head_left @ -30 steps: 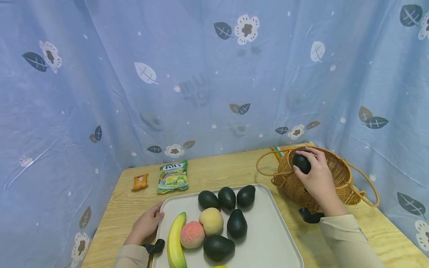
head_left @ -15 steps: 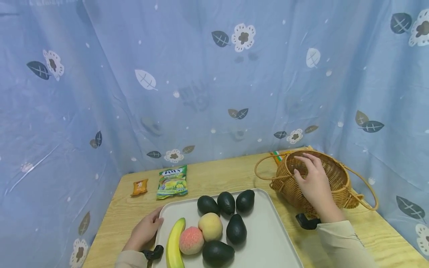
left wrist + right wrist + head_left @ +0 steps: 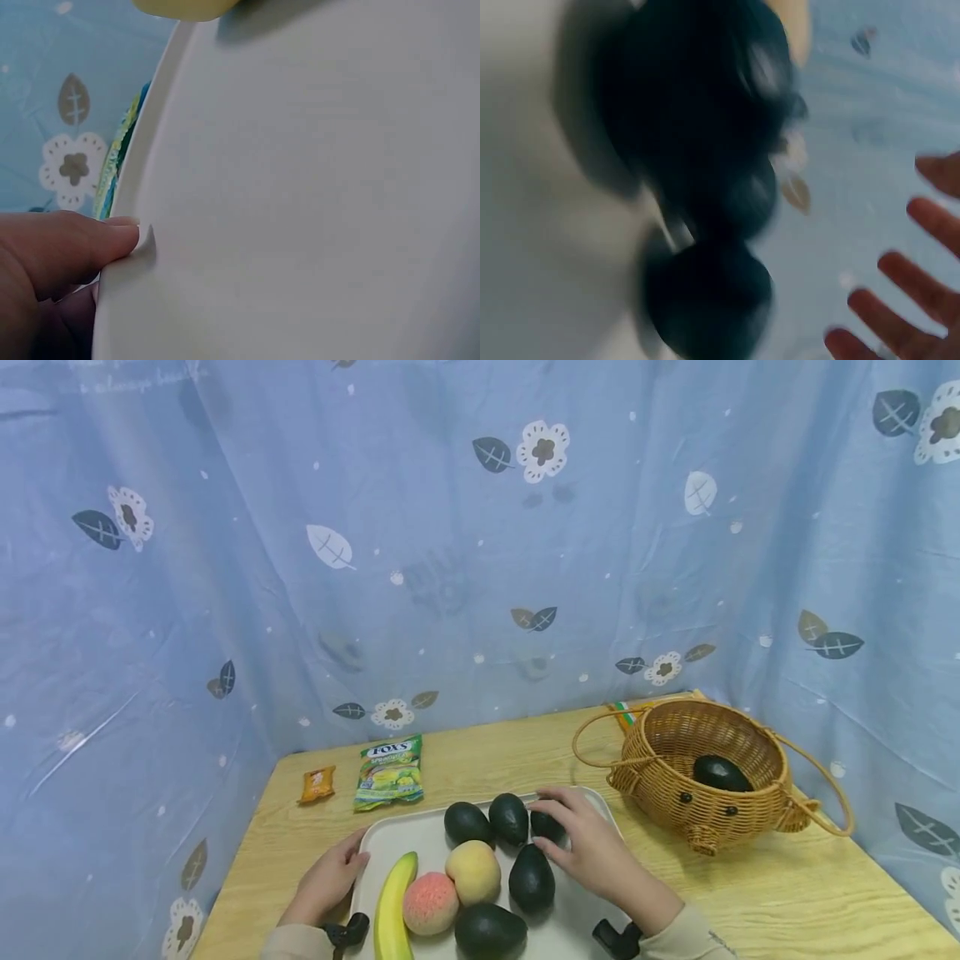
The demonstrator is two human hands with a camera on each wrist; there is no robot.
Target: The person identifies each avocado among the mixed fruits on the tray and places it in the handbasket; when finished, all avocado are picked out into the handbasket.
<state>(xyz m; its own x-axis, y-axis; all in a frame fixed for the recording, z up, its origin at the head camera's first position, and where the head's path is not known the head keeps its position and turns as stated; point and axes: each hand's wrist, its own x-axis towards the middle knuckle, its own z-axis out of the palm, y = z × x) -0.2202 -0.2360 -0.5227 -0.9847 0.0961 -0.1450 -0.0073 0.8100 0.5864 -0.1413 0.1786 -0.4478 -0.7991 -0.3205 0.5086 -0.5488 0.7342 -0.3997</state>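
Note:
My left hand (image 3: 327, 877) pinches the left rim of the white tray (image 3: 300, 187), thumb over the edge in the left wrist view. The right hand (image 3: 596, 847), fingers spread and holding nothing, is over the tray's back right corner, partly covering a dark green avocado (image 3: 547, 827). In the right wrist view, blurred avocados (image 3: 709, 300) lie apart from its fingertips (image 3: 862, 300). Several more avocados share the tray with a yellow peach (image 3: 473, 872), a pink peach (image 3: 431, 903) and a banana (image 3: 393, 906). A lone avocado (image 3: 720, 773) rests inside the wicker basket (image 3: 667, 806).
The basket's looped handles (image 3: 825, 789) stick out on both sides at the table's right. Behind the tray lie a green Fox's candy bag (image 3: 389, 774) and a small orange packet (image 3: 317, 785). A blue patterned curtain (image 3: 450, 568) encloses the table (image 3: 495, 752).
The right hand let go of an avocado in the basket, then moved left to the avocados on the tray. The left hand has stayed at the tray's rim.

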